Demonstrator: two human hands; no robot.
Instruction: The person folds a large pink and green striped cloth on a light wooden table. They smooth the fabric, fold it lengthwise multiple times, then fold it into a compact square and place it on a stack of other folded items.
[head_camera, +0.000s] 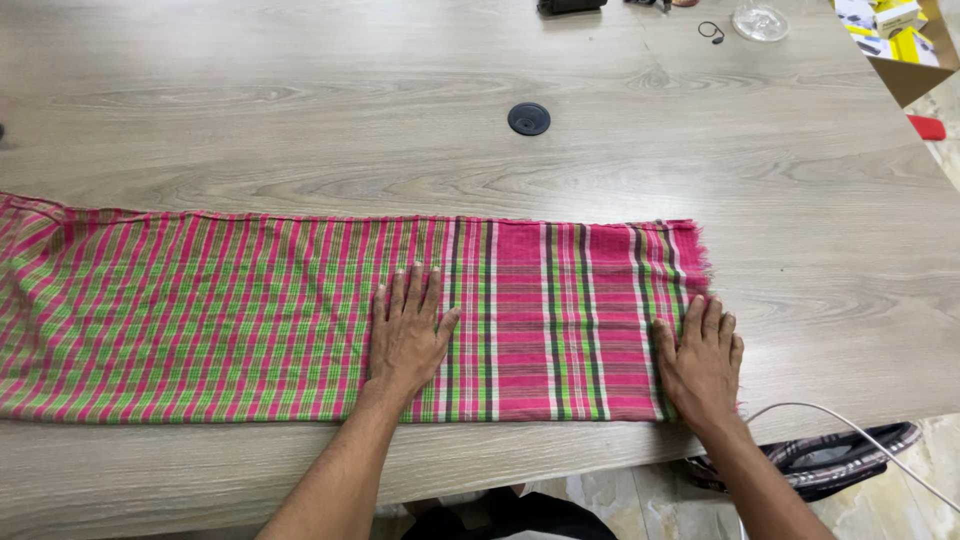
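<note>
Watching from the head view, I see a long pink-and-green plaid cloth (250, 315) lying flat along the near edge of the wooden table (400, 130). My left hand (405, 335) rests palm-down near the cloth's middle, fingers (415, 290) spread open, gripping nothing. My right hand (702, 362) presses flat on the cloth's fringed right end, fingers likewise extended and holding nothing. A round black grommet (528, 118) sits farther back. A white cable (850, 440) curves below the table edge.
</note>
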